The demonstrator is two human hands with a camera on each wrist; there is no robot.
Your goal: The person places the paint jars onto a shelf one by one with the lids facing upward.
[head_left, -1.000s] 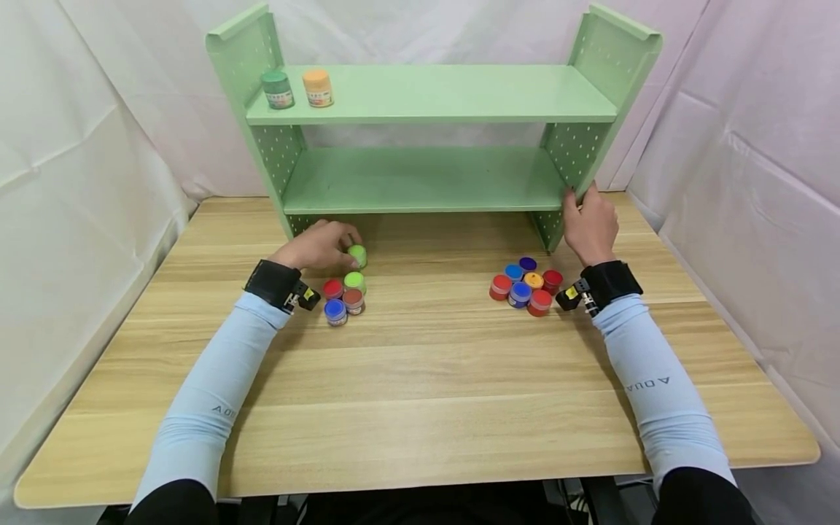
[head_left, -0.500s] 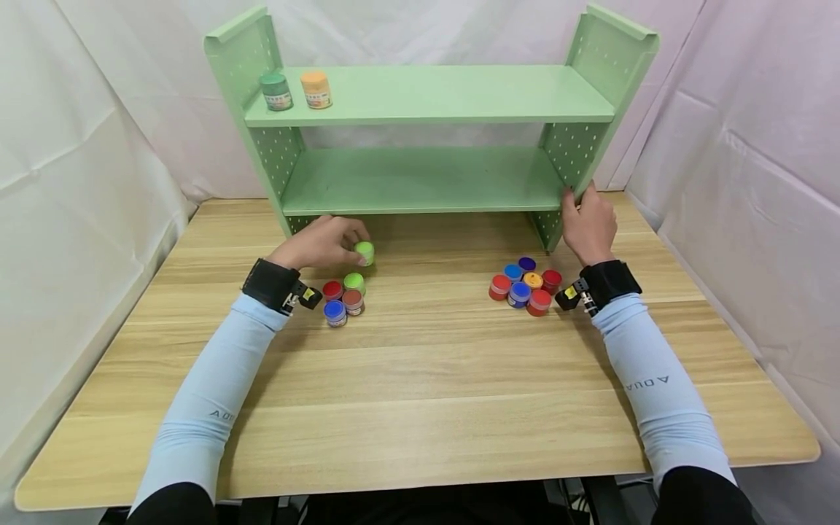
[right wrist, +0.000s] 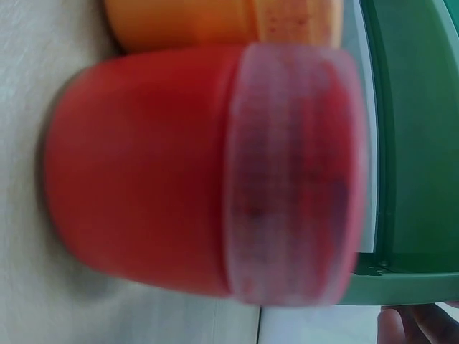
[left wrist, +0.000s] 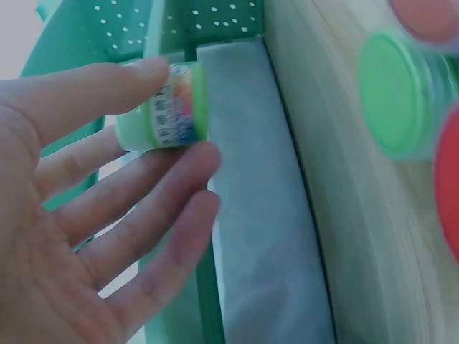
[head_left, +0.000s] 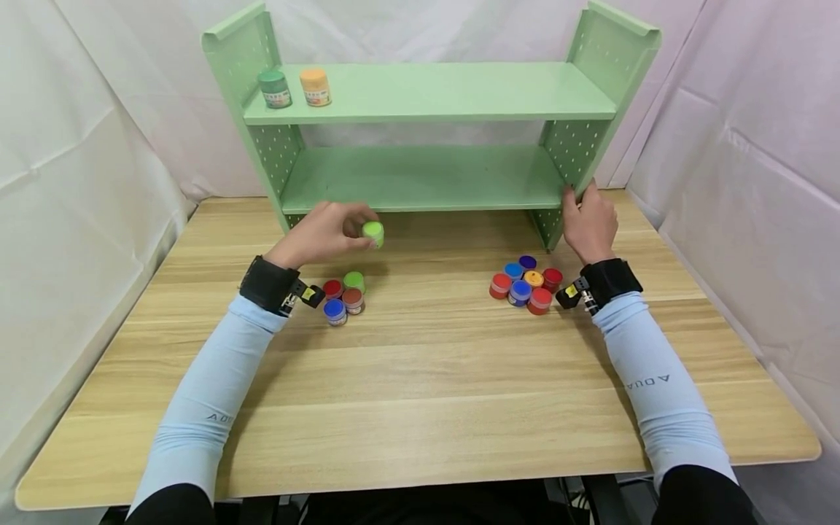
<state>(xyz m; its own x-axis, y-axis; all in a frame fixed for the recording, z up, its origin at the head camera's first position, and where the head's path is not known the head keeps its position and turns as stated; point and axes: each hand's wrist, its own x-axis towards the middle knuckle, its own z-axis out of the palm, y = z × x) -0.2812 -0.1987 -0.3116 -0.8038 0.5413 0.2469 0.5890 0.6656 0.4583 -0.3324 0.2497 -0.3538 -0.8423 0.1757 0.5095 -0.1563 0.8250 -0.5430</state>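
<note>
My left hand (head_left: 331,232) pinches a small light-green paint jar (head_left: 373,233) between thumb and fingers, raised above the table just in front of the lower shelf. In the left wrist view the jar (left wrist: 166,107) shows a printed label, and the lower fingers spread away from it. At the other side, my right hand (head_left: 590,224) grips the right side panel (head_left: 569,153) of the green shelf, thumb on its inner face. In the right wrist view only its fingertips (right wrist: 419,324) show at the bottom corner, beside the shelf's green edge.
Two jars, dark green (head_left: 275,89) and orange (head_left: 316,87), stand on the upper shelf's left end. A cluster with a blue jar (head_left: 335,312) sits below my left hand. Another cluster, with a red jar (head_left: 540,301), stands near my right wrist.
My left hand has lifted the light-green jar off the table and carried it up and slightly right, toward the shelf. The right hand has stayed on the side panel.
</note>
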